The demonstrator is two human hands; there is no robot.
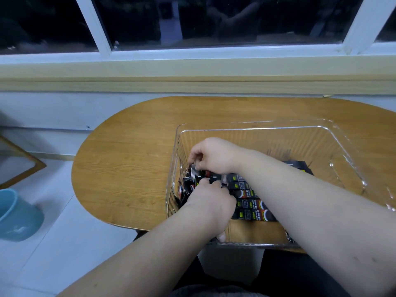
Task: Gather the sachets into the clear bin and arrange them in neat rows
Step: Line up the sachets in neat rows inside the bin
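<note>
A clear plastic bin (334, 133) stands on the right part of an oval wooden table (128, 159). Inside it lie several black sachets (250, 203), some side by side in a row, others bunched against the bin's left wall. Both hands reach into the bin's left side. My right hand (212, 155) comes across from the right and pinches sachets at the left wall with curled fingers. My left hand (211, 204) sits just below it, fingers curled round the bunched sachets. One more black sachet (300, 166) shows behind my right forearm.
A blue cup (17, 215) stands on the pale floor at the lower left. A framed panel (21, 166) leans at the left edge. A window sill and dark window run along the back. The table's left half shows bare wood.
</note>
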